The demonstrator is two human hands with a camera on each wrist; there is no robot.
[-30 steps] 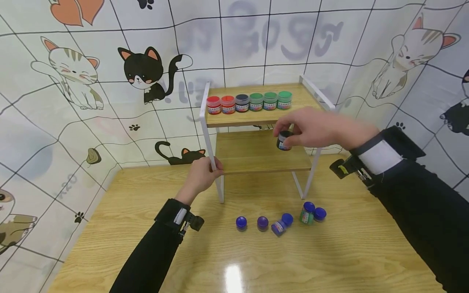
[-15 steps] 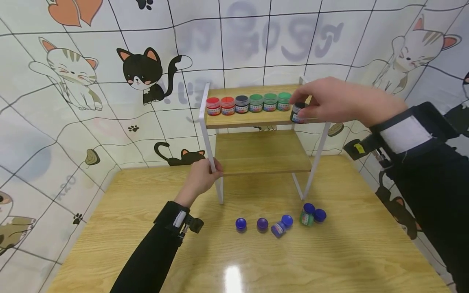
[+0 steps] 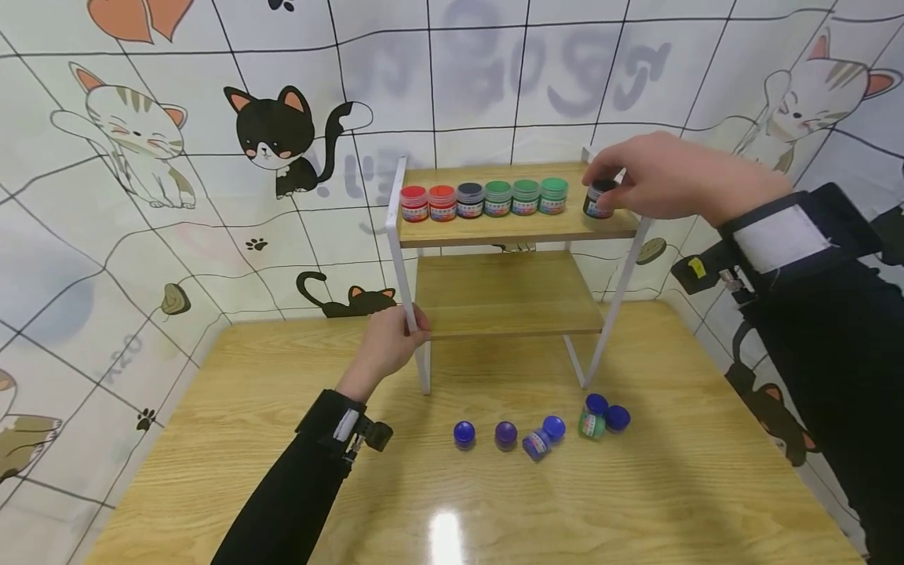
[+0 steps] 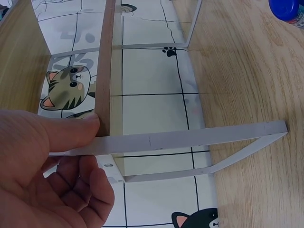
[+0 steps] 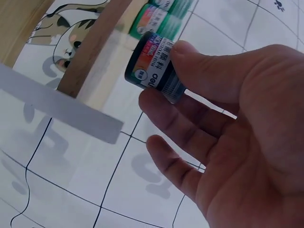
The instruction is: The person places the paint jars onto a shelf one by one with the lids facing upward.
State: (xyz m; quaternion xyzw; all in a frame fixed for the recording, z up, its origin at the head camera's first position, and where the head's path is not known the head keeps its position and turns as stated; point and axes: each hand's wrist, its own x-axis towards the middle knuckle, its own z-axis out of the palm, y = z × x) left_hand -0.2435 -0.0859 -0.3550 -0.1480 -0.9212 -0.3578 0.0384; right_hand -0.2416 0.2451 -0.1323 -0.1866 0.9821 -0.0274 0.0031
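My right hand [image 3: 660, 176] pinches a small paint jar [image 5: 154, 64] with a dark lid and dark contents between thumb and fingers. It holds the jar at the right end of the upper board [image 3: 494, 234] of a two-tier shelf rack, close over the wood. Left of it on that board stands a row of paint jars: two red jars [image 3: 442, 204], a dark jar [image 3: 469, 201] and three green jars [image 3: 525, 198]. At the rack's left side, my left hand [image 3: 384, 341] grips the white metal leg [image 4: 190, 138], its thumb by the lower board [image 3: 508, 302].
On the wooden table [image 3: 339, 502] before the rack are several blue- and purple-lidded jars, among them a blue jar [image 3: 464, 434], a purple jar [image 3: 505, 435], a tipped jar [image 3: 537, 445] and a green-bodied jar [image 3: 592, 424]. A cat-print wall covering [image 3: 282, 235] stands behind.
My right hand has carried the dark jar up from in front of the lower board, then rightward to the upper board's right end. My left hand has kept its grip on the leg.
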